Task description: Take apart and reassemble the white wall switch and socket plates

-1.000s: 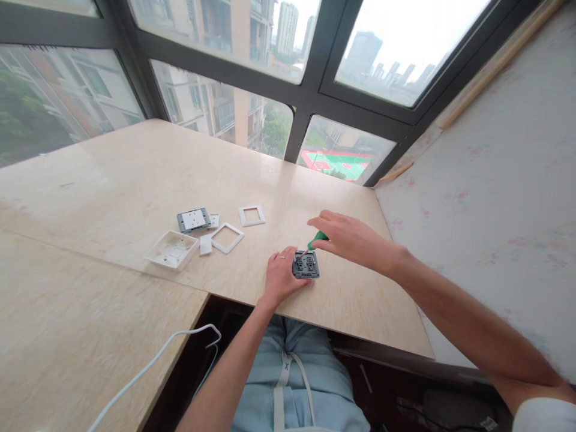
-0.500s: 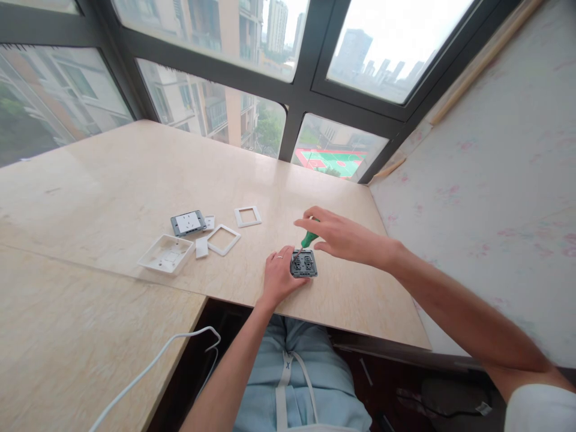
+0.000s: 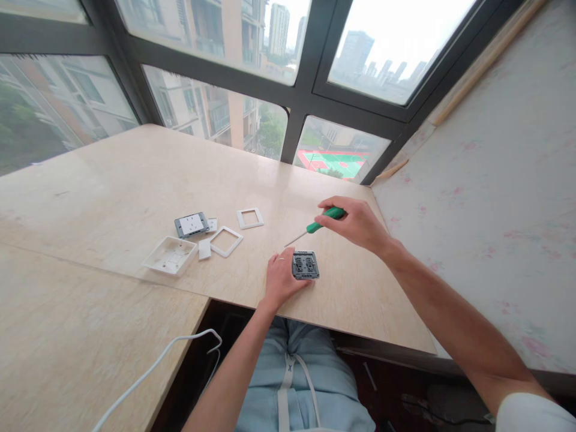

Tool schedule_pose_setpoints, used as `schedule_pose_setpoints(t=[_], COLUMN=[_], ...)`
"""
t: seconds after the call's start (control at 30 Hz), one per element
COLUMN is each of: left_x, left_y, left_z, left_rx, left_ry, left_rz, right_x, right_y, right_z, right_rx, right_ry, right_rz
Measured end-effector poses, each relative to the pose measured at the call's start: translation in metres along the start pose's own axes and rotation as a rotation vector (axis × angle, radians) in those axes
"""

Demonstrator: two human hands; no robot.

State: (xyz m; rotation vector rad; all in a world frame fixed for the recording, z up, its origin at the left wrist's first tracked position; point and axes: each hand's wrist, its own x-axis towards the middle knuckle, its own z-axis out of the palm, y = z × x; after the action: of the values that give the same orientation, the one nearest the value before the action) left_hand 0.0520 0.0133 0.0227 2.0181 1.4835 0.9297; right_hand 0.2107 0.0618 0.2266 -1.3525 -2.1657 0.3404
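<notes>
Gray electrical module (image 3: 305,265) sits near the front edge of the pale counter (image 3: 360,294), two dark mechanisms facing up; whether it rests flat or is slightly raised is hard to tell. The person's left hand (image 3: 281,279) grips it from the left, thumb along the near edge and fingers at the far left corner. The right hand (image 3: 351,221) is closed around the handle of a green screwdriver (image 3: 314,227), whose shaft slants down and left. Its tip points toward the space just beyond the left fingers — apart from the module.

Farther left lie a gray-framed socket (image 3: 192,225) with a white face, an open white box (image 3: 169,255), a small white plate (image 3: 204,249) and a square white frame (image 3: 234,232) — a second frame (image 3: 252,226) lies beyond it. A white cable (image 3: 180,338) hangs loosely over the counter's left section, near its edge.
</notes>
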Motion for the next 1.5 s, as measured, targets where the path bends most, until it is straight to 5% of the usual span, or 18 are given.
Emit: schedule_pose_setpoints(t=[0.1,0.23,0.43,0.67,1.07,1.3,1.5], left_x=[-0.001,-0.001,-0.001,-0.001,0.000,0.002,0.008], left_y=[0.002,0.003,0.002,0.000,0.004,0.005,0.015], left_z=[-0.001,-0.002,-0.002,0.000,-0.002,-0.004,-0.006], left_rx=[-0.005,-0.018,-0.046,-0.052,-0.002,0.024,0.209], left_ry=[-0.002,0.005,0.007,0.032,0.050,0.014,-0.121], left_rz=[-0.010,-0.009,-0.007,0.005,-0.003,0.015,0.014], right_x=[0.009,0.021,0.029,0.032,0.047,0.030,-0.029], right_y=[0.026,0.053,0.063,0.071,0.062,0.090,0.134], right_z=[0.018,0.067,0.141,0.180,0.203,0.181,0.136], right_rx=[0.351,0.792,0.916,0.785,0.398,0.424,0.535], right_ry=[0.056,0.014,-0.076,-0.163,-0.332,-0.213,-0.062], right_rz=[0.215,0.505,0.503,0.364,-0.051,0.064,0.277])
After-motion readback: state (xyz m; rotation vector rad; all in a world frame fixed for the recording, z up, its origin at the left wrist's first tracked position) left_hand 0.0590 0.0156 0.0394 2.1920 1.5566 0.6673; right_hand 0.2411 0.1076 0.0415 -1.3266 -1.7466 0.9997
